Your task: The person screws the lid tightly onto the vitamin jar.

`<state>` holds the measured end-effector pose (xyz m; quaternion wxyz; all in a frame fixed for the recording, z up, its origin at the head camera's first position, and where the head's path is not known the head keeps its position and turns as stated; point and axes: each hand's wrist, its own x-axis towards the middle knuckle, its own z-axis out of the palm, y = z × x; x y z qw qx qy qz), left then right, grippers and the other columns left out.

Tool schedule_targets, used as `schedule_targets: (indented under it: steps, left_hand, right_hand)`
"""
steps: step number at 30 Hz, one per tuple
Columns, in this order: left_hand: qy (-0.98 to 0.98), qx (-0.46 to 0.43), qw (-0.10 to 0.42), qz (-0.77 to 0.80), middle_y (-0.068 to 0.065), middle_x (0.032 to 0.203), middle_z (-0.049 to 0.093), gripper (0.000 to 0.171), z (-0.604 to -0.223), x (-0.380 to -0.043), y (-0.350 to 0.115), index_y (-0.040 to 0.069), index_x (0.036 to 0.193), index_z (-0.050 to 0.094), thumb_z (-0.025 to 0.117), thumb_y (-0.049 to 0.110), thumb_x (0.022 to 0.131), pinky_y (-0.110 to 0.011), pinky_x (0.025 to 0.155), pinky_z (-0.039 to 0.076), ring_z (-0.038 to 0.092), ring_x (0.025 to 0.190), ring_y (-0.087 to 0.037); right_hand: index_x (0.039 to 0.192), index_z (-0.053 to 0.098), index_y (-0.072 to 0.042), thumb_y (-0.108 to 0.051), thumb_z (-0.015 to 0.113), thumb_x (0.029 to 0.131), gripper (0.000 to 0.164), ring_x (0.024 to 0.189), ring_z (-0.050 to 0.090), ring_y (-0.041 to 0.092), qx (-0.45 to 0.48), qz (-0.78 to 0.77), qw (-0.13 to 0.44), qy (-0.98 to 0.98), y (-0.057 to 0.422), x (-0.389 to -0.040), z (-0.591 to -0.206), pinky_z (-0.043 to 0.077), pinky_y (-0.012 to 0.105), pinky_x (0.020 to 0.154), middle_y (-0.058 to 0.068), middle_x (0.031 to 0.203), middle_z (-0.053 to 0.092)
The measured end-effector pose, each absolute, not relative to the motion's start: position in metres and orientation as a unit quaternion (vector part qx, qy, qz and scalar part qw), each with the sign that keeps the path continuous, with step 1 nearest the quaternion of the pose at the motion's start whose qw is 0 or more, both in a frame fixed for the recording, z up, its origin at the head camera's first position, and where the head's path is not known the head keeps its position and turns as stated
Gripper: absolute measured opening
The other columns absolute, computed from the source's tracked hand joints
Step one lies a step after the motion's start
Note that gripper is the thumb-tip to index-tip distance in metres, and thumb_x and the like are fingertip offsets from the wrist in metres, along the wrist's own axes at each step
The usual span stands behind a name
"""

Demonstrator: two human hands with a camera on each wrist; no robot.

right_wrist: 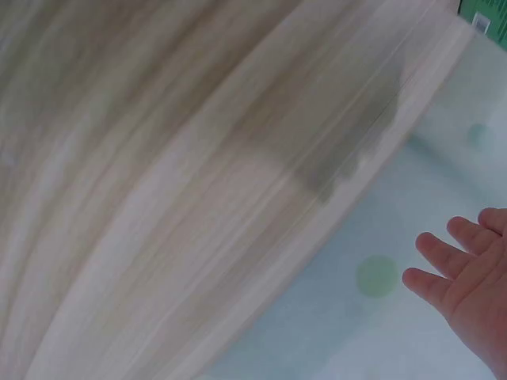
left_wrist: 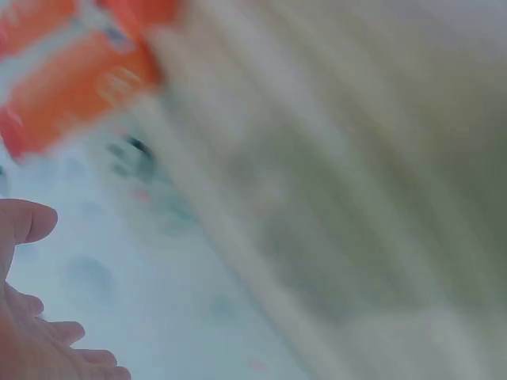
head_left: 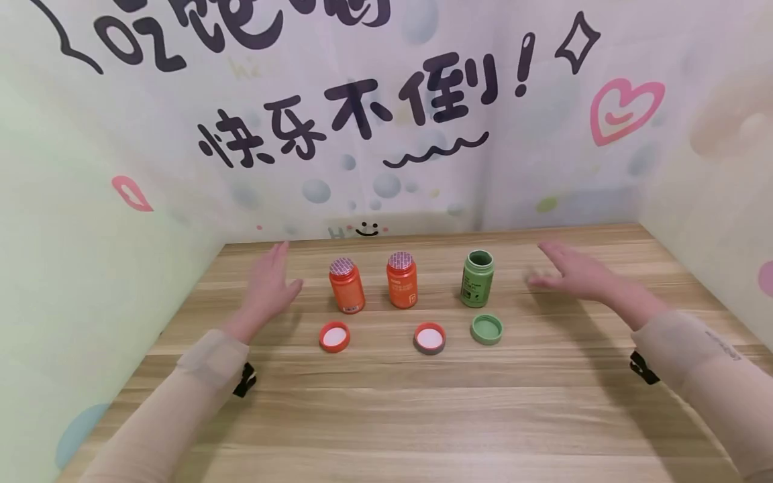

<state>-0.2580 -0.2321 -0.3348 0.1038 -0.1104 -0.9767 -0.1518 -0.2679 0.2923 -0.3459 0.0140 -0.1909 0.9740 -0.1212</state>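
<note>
In the head view my left hand [head_left: 267, 287] hovers with fingers extended, holding nothing, left of an orange-red jar [head_left: 347, 290] topped with a patterned seal. A second such jar [head_left: 402, 283] stands to its right. Farther right is a green jar [head_left: 477, 282] with its mouth uncovered. My right hand [head_left: 576, 274], fingers spread and bare, is over the table to the right of the green jar. A red lid [head_left: 334, 337], another red-rimmed lid [head_left: 430, 338] and a green lid [head_left: 486, 329] lie in front of the jars, their insides facing up.
The wooden tabletop [head_left: 386, 409] runs back to a hanging cloth [head_left: 423, 188] printed with large characters and bubbles. Pale walls with coloured dots flank it on the left [head_left: 78, 268] and right [head_left: 718, 221].
</note>
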Motion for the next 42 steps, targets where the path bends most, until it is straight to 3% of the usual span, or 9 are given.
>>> schedule_targets:
  steps: [10,16,24,30,42]
  left_hand:
    - [-0.945,-0.16,0.109,-0.262,-0.018,0.144,0.028,0.069,-0.288,-0.237,-0.131,0.007,0.145,0.019,0.056,0.02,0.087,-0.052,0.105,0.026,0.026,0.13,-0.036]
    - [-0.919,-0.183,0.059,-0.344,-0.013,0.14,0.034,0.072,-0.28,-0.239,-0.087,0.011,0.145,0.02,0.06,0.022,0.086,-0.047,0.103,0.033,0.035,0.126,-0.028]
    - [-0.868,-0.185,-0.05,-0.458,-0.013,0.143,0.034,0.078,-0.302,-0.249,-0.024,0.013,0.145,0.021,0.066,0.014,0.081,-0.04,0.093,0.044,0.045,0.12,-0.032]
    - [-0.828,-0.132,-0.114,-0.532,-0.01,0.144,0.034,0.077,-0.334,-0.26,0.008,0.014,0.145,0.022,0.067,0.02,0.082,-0.042,0.097,0.041,0.042,0.124,-0.032]
    - [-0.844,-0.117,-0.117,-0.51,-0.012,0.141,0.039,0.079,-0.363,-0.27,0.029,0.011,0.143,0.026,0.071,0.022,0.08,-0.043,0.1,0.038,0.043,0.124,-0.03]
  right_hand:
    - [0.14,0.023,0.009,-0.048,0.056,0.087,0.084,0.128,0.028,0.047,-0.214,-0.175,0.043,0.96,0.264,-0.251,-0.338,0.024,0.057,0.103,0.031,0.14,0.028]
    - [0.139,0.026,0.008,-0.051,0.057,0.084,0.086,0.124,0.035,0.047,-0.231,-0.192,0.05,0.952,0.253,-0.241,-0.338,0.029,0.057,0.101,0.03,0.137,0.035]
    - [0.132,0.039,0.008,-0.048,0.062,0.082,0.078,0.109,0.052,0.04,-0.263,-0.17,0.044,0.949,0.246,-0.229,-0.354,0.043,0.052,0.09,0.027,0.127,0.049]
    - [0.124,0.05,0.006,-0.046,0.064,0.081,0.069,0.104,0.055,0.036,-0.297,-0.16,0.037,0.94,0.235,-0.224,-0.359,0.046,0.049,0.085,0.021,0.116,0.057]
    - [0.123,0.05,0.007,-0.042,0.067,0.08,0.067,0.108,0.053,0.035,-0.315,-0.166,0.052,0.933,0.218,-0.219,-0.366,0.045,0.049,0.089,0.02,0.118,0.056]
